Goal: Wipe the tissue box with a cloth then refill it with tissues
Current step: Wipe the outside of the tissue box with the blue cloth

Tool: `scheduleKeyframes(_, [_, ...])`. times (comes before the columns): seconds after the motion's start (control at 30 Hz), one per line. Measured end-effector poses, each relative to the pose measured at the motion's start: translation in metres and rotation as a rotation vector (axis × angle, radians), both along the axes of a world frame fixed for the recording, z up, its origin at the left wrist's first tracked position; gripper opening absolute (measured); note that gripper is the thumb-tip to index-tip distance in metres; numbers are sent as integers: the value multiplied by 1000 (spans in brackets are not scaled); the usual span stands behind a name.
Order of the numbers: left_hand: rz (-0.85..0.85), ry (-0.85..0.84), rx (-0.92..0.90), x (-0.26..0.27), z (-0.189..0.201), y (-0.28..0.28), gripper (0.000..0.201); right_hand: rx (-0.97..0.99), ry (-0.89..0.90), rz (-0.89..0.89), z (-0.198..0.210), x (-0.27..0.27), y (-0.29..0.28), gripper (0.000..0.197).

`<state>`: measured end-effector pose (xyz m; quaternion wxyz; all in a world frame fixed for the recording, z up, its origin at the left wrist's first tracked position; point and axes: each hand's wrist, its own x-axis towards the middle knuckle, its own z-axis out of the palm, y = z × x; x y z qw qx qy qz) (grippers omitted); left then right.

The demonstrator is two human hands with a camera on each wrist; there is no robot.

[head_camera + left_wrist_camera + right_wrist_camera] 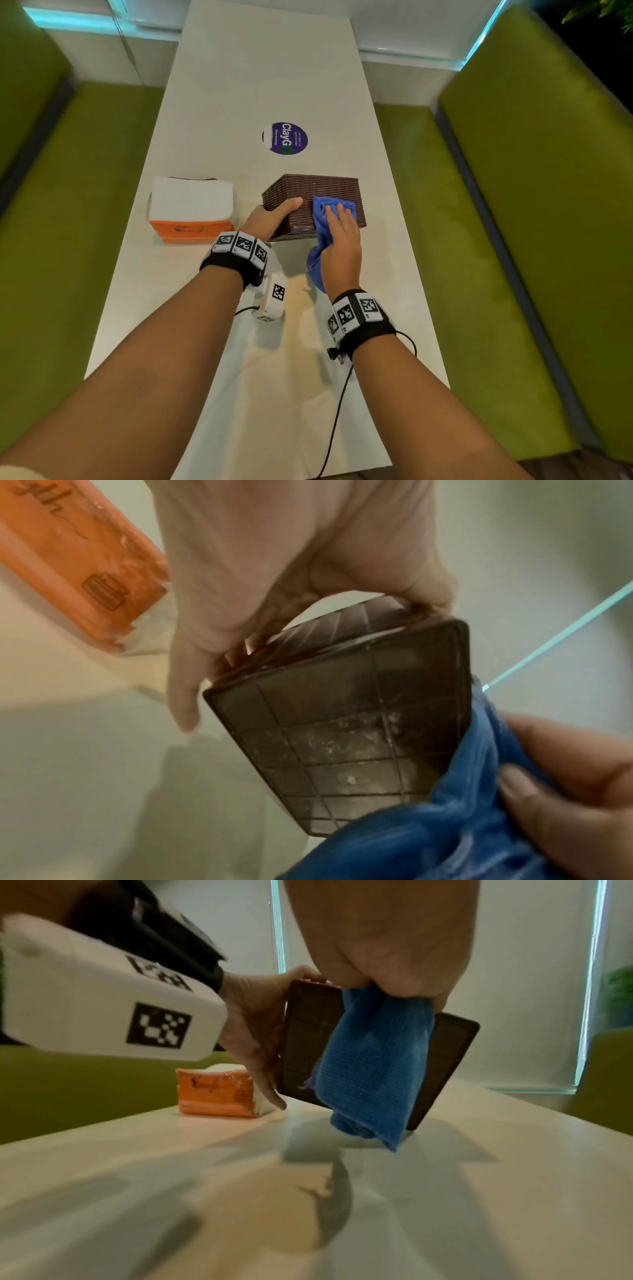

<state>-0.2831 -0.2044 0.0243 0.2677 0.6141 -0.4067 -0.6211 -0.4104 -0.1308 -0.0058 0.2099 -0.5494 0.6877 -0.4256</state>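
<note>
step: wiping, refill not begun | left hand (269, 219) clamps the left end of the dark brown woven-plastic tissue box (301, 195), steadying it tipped up mid-table, gridded base facing near | right hand (342, 246) pinches the blue waffle-weave cloth (325, 214), fingers pressing it onto the upturned side | orange-wrapped pack of white tissues (191, 212) lies just left on the white table (257, 359), handy for refilling

**Canteen or café booth**

A long white table (239, 85) runs between 2 green upholstered seats, the left bench (78, 212) and the right bench (507, 240), booth-style. A round purple "ClayGo" sticker (285, 138) sits at the table's middle. White window blinds (514, 961) hang beyond the table's far end.
</note>
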Motion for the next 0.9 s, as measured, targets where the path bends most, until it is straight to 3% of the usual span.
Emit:
scheduleKeyframes(0.1, [19,30,33,0,-4,-1,41,50,-71,-60,4,-17,-8,65])
scheduleKeyframes(0.2, [38,35,35,0,-6,-3,35,111,-54,-152,9,-19,-18,64])
scheduleKeyframes(0.4, [52,14,54,2,-9,-10,44,-15,35,55,6,1,-12,63])
scheduleKeyframes(0.57, [44,24,79,3,-10,-15,46,169,-58,-140,29,-33,-45,65])
scheduleKeyframes(0.63, [44,19,91,2,-10,-16,40,149,15,-68,46,-25,-54,61])
scheduleKeyframes(0.77, [39,30,111,4,-12,-17,34,118,200,242,54,-10,-72,56])
scheduleKeyframes(0.83, [34,35,106,8,-16,-16,40,178,327,227,44,-21,-80,49])
scheduleKeyframes(0.9, [34,39,103,11,-18,-14,50,278,322,125,38,-37,-84,46])
